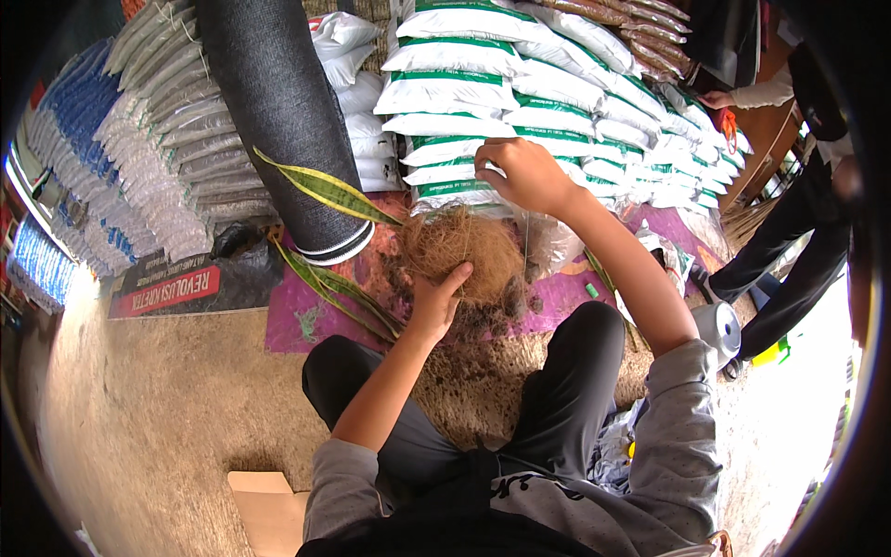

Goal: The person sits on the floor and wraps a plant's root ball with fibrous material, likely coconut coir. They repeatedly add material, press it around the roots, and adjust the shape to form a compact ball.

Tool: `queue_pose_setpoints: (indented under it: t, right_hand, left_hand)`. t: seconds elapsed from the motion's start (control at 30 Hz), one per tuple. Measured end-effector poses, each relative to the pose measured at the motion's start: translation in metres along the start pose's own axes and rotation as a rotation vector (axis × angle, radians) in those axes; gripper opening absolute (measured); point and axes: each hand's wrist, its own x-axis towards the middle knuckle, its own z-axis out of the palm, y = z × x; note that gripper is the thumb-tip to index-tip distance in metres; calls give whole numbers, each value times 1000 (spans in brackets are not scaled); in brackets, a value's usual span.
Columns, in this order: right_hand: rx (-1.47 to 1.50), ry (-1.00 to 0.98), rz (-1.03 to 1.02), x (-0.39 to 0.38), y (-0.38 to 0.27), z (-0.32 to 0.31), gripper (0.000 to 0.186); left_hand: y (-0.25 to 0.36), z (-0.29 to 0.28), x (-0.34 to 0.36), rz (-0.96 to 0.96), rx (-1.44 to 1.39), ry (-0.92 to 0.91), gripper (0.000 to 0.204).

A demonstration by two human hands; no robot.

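Observation:
My left hand (pixel 434 304) grips the near side of a brown coconut-fibre ball (pixel 471 249), thumb on top. From the ball's left side a long yellow-edged snake plant leaf (pixel 325 192) sticks out. Above and to the right, apart from the ball, my right hand (pixel 531 176) is raised with its fingers curled into a pinch. A faint thin line, maybe a thread, runs down below it; what the fingers hold is too small to make out. More snake plant leaves (pixel 325 281) lie left of the ball, and dark soil is scattered beneath it.
A purple sheet (pixel 283 325) lies on the floor under the work. White-and-green sacks (pixel 455 93) are stacked ahead, beside a large black roll of netting (pixel 278 102). Other stacked bags (pixel 200 139) stand at left. A person in dark trousers (pixel 789 269) stands at right near a silver cylinder (pixel 716 331).

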Motion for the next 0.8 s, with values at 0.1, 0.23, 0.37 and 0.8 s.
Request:
queue_pose_setpoints:
  t: [0.1, 0.23, 0.37, 0.8]
  right_hand:
    - [38, 26, 40, -3, 10, 12, 10]
    - [99, -83, 180, -7, 14, 21, 9]
    - [247, -198, 316, -15, 16, 31, 12]
    - [1124, -191, 578, -70, 40, 130, 29]
  left_hand:
    - [1, -4, 0, -74, 0, -69, 62]
    - [7, -10, -2, -142, 40, -92, 60]
    - [6, -4, -5, -79, -34, -49, 40]
    - [11, -21, -7, -15, -194, -87, 42]
